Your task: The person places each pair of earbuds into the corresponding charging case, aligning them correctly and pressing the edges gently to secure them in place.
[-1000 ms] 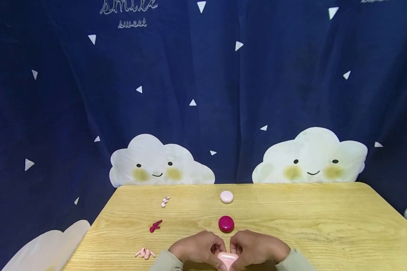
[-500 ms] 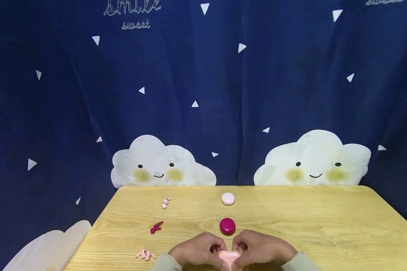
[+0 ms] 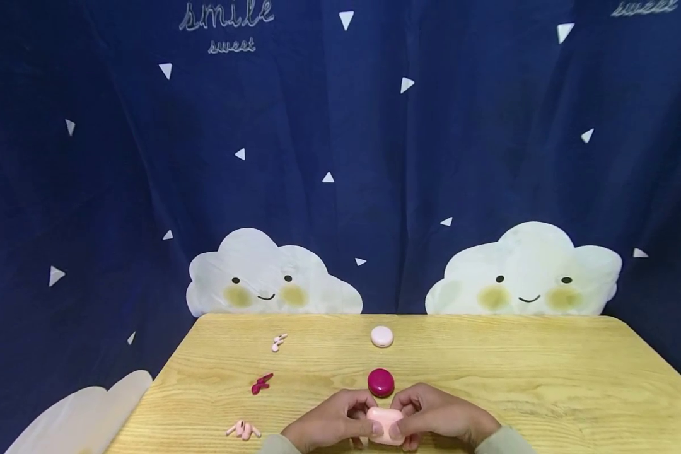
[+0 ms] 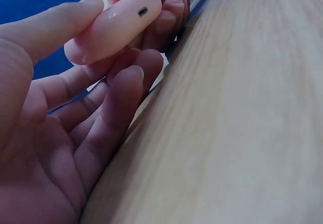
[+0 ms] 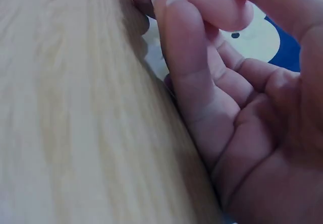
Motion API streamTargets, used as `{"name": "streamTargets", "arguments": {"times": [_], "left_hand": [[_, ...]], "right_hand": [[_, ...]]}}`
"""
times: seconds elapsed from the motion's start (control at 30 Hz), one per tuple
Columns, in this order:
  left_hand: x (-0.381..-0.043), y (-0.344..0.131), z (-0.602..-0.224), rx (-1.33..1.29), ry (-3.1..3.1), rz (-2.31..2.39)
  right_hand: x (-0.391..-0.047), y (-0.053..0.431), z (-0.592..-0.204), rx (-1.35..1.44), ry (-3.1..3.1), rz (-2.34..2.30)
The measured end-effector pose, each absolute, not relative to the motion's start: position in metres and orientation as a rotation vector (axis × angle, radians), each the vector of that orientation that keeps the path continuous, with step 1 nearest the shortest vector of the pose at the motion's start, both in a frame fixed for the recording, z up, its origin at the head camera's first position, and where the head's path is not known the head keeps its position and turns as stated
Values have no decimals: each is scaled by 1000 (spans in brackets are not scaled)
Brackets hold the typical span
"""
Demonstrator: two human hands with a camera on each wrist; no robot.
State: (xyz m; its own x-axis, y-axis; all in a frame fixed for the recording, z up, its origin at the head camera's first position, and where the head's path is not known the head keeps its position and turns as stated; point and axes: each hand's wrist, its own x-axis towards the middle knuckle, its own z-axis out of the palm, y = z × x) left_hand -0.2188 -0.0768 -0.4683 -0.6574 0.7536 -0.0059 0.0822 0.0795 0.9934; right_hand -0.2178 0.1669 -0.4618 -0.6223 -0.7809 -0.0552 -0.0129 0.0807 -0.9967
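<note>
A peach-pink earbud charging case [image 3: 386,416] is held between both hands near the table's front edge. My left hand [image 3: 335,421] pinches its left end, thumb on the near face and fingers behind. At the other end my right hand [image 3: 439,416] pinches it the same way. In the left wrist view the case [image 4: 118,27] is tilted, with a small dark port on its edge. Only part of the case [image 5: 214,2] shows in the right wrist view. Its lid appears closed.
Behind the hands lie a round magenta case [image 3: 381,383] and a round pale pink case [image 3: 382,337]. Along the left are pale pink earbuds [image 3: 279,342], magenta earbuds [image 3: 261,383] and peach-pink earbuds [image 3: 243,430]. All rest on the wooden table [image 3: 545,378], before a blue curtain [image 3: 374,126].
Both hands have raised and tilted the pink case, so more of its broad face shows in the head view. The thumbs now lie across that face. The head view has shifted slightly.
</note>
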Motion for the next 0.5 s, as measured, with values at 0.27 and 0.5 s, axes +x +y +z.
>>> {"name": "streamTargets", "arguments": {"times": [0.27, 0.5], "left_hand": [[-218, -76, -472, 830, 1802, 1725], [-212, -74, -474, 822, 1733, 1846]], "right_hand": [[-215, 166, -465, -764, 1733, -1677], [-209, 164, -466, -675, 1755, -1764]]}}
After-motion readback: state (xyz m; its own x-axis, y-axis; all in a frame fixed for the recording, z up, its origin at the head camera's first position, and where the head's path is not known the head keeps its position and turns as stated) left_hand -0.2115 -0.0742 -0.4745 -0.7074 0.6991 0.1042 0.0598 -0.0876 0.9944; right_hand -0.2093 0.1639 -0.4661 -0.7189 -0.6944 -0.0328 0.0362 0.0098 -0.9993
